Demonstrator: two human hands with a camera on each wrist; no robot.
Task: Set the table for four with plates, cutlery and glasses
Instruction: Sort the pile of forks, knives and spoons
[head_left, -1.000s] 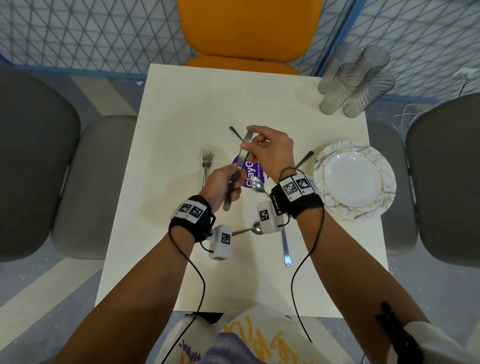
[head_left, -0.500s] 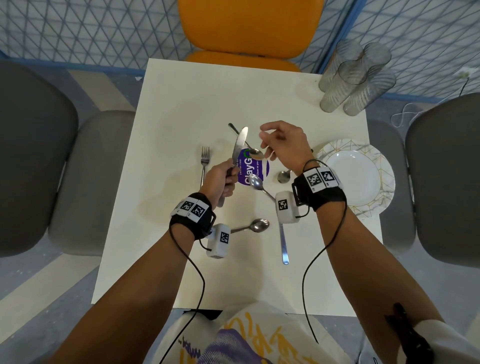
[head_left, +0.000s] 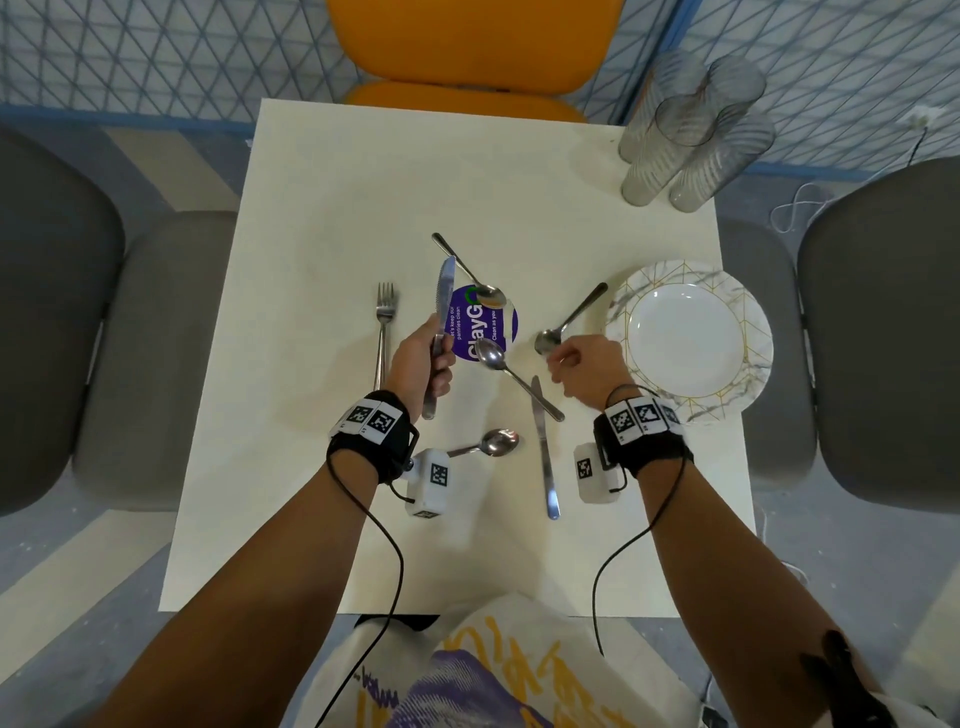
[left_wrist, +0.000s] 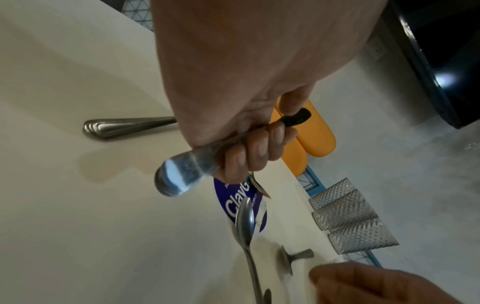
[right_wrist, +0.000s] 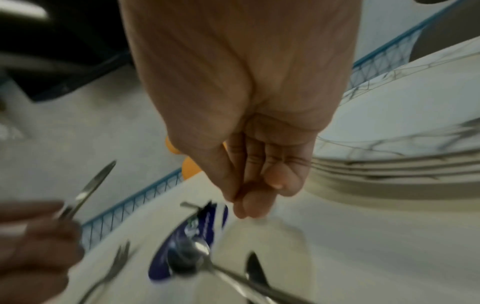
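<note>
My left hand (head_left: 434, 358) grips a table knife (head_left: 445, 291) by its handle, blade pointing away from me, above the white table (head_left: 322, 218). In the left wrist view the fingers (left_wrist: 255, 150) curl round the knife handle (left_wrist: 182, 174). My right hand (head_left: 563, 364) hovers just left of the stacked plates (head_left: 691, 338), holding nothing, its fingertips close to a spoon (head_left: 571, 317). In the right wrist view the fingers (right_wrist: 255, 197) hang together, nearly straight. A fork (head_left: 383, 332), a second knife (head_left: 543, 447) and three more spoons lie around a purple sticker (head_left: 483, 325).
Several ribbed glasses (head_left: 685, 130) stand together at the far right corner. An orange chair (head_left: 472, 41) is at the far side and grey chairs (head_left: 62, 322) stand at left and right. Bare tabletop lies along the far edge and the left side.
My right hand let go of the knife blade and moved right and toward me, to beside the plates. My left hand kept the knife and shifted slightly left.
</note>
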